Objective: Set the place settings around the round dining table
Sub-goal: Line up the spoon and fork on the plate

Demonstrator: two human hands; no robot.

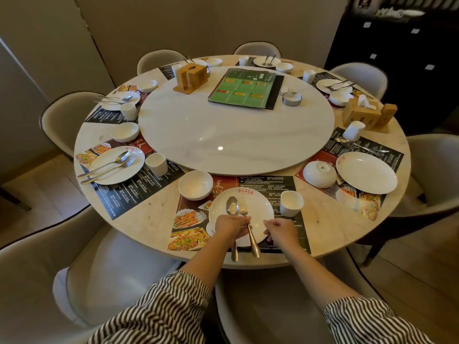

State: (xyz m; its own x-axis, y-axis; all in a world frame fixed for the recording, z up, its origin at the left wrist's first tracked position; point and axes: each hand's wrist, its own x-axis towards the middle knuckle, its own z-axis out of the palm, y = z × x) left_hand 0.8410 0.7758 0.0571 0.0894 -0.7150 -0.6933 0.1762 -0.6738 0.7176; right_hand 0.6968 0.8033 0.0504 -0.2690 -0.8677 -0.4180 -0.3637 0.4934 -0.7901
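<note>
A white plate (258,207) with a red logo lies on the printed placemat (188,222) at the near edge of the round table (154,209). My left hand (229,228) is closed around the handles of a spoon (232,206) and a fork (244,207), whose heads rest over the plate. My right hand (282,232) grips the plate's near right rim. A white bowl (195,184) sits to the upper left of the plate and a white cup (291,203) to its right.
A white turntable (223,135) fills the table's middle, carrying a green menu (246,89) and a wooden holder (191,76). The right setting has an upturned bowl (319,173), a bare plate (366,172) and cutlery (360,146) on the mat. Beige chairs (99,276) ring the table.
</note>
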